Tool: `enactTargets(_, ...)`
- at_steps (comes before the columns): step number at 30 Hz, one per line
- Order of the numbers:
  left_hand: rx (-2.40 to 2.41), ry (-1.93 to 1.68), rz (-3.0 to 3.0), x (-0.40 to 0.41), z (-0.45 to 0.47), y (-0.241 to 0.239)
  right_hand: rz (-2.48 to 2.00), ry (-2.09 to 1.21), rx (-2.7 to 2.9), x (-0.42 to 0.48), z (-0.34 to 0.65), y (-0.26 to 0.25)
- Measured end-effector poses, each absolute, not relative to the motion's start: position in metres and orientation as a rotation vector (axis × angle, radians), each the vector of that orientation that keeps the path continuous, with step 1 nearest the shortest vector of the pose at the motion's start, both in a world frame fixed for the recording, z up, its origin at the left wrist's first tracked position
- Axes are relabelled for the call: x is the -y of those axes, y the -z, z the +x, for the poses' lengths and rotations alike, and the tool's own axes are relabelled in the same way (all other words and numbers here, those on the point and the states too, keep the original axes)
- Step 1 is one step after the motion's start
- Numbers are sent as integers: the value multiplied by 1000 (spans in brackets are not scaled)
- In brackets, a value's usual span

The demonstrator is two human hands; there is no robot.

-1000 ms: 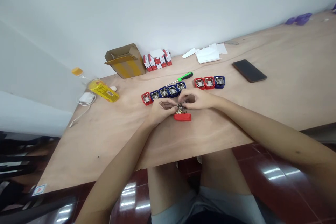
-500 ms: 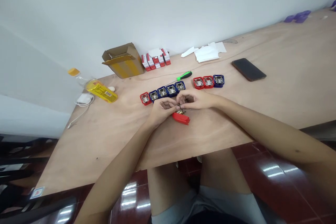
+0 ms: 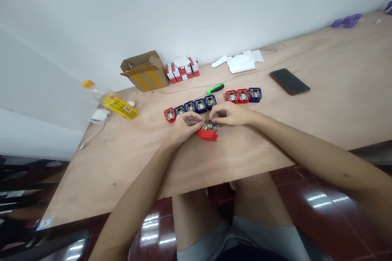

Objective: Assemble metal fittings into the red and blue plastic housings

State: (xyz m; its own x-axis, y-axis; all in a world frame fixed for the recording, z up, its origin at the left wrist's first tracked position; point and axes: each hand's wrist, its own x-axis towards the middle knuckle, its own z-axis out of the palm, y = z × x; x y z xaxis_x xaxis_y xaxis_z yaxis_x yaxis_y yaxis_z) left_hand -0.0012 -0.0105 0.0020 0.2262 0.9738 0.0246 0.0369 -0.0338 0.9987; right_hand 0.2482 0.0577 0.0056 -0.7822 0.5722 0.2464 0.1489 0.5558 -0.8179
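My left hand has its thumb and fingertips closed at the upper left of a red plastic casing, which stands tilted with brassy metal showing along its top. A small pile of shiny metal parts lies just behind and to the right of it. At that pile, the thumb and forefinger of my right hand are bent together in a pinch; whatever is between them is too small to make out. Beyond my hands, a row of red and blue casings with metal fittings stretches across the table.
Red and blue casings sit behind my right hand. A green-handled screwdriver, small red-white boxes, an open cardboard box and white papers lie farther back. A phone is right; a yellow-labelled bottle and white cable are left.
My hands have come apart, the left shifting left with the red casing and the right slightly right to the metal parts. More of the pile now shows between them.
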Motion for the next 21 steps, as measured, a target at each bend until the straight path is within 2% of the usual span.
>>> enactTargets(11,-1117,-1453,1238,0,-1,12,-577,-1146,2155,-51,241,3)
enactTargets(21,-904,-1203,1448,13,5,5,-587,-889,2081,-45,236,1)
